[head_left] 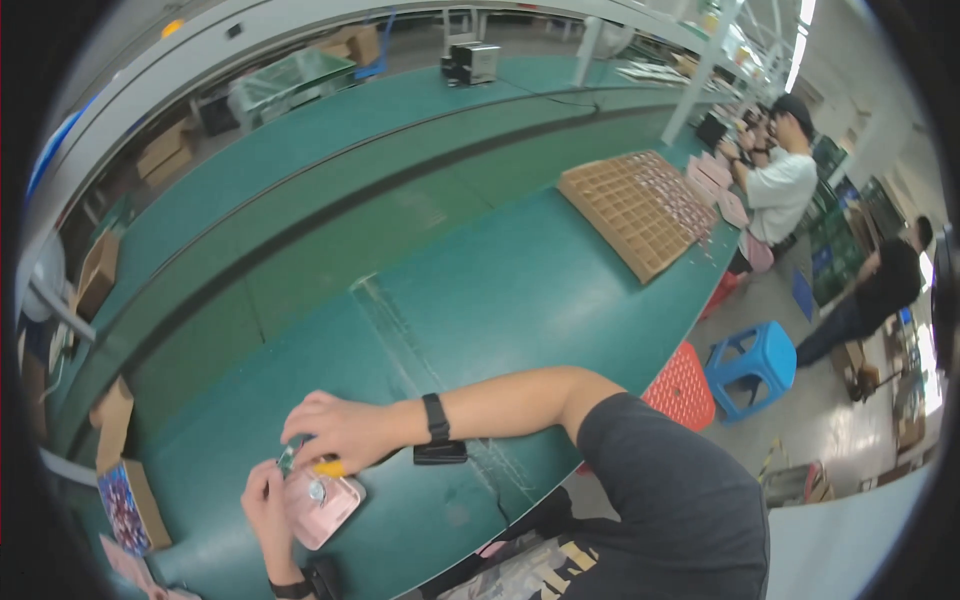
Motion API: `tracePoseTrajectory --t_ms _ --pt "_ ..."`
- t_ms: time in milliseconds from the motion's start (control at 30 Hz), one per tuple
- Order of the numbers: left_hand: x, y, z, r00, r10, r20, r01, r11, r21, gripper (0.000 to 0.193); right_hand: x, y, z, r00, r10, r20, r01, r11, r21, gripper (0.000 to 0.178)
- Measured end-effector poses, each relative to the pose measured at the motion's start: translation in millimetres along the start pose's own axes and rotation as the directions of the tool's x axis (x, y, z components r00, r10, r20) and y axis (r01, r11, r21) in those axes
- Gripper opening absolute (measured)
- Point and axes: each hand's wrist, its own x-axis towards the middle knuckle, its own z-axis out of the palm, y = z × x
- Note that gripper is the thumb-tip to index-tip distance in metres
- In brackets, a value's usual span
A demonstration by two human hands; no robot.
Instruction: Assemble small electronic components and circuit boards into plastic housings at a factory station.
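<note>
Your left hand (266, 503): at the near left of the tabletop (490, 310); fingers pinched on the lower edge of a small green part (288, 459), too blurred to name further.
Your right hand (345, 430): reaching across from the right, just beyond the left; fingers curled over a yellow piece (328, 468), mostly hidden beneath them, with the fingertips at the green part.
Pink shell (315, 527), shallow, rounded corners: on the tabletop just under your hands; a round silvery piece (317, 491) shows within its outline.
Black wristband (435, 418): on your right wrist.
Black flat object (440, 453): on the tabletop, just on the near side of that wrist.
Open carton (152, 508): to the left of your hands, holding blue and reddish pieces.
Divided cardboard tray (610, 205): far right of the tabletop, small pinkish pieces filling its right-hand cells.
Co-worker (785, 190), pale top: beyond that tray.
Red plastic stool (680, 390) and blue plastic stool (768, 352): side by side on the floor, right.
</note>
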Motion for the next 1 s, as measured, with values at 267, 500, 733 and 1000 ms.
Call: tracePoseTrajectory --t_ms 267,500,733,1000 --pt "7.4 -22.8 -16.4 0.985 -0.002 0.17 0.019 0.995 -0.095 0.019 1.5 -2.5 15.2 1.0 0.014 0.019 -0.014 1.0 -0.007 0.013" --pt "15.1 2.3 11.9 0.968 0.017 0.249 0.022 0.988 -0.152 0.041 8.2 -7.6 -13.3 0.994 -0.015 -0.111 -0.021 0.95 -0.312 0.021" --pt "-60.8 34.9 1.9 0.997 -0.043 0.062 0.023 0.958 0.286 0.066 6.7 -9.4 0.1 0.999 0.04 -0.008 -0.04 0.975 -0.218 0.026" --pt "-52.2 22.9 7.2 0.993 0.09 0.077 -0.114 0.901 0.418 0.069 9.3 -15.1 -8.7 0.999 -0.044 0.022 0.048 0.946 -0.319 0.028"
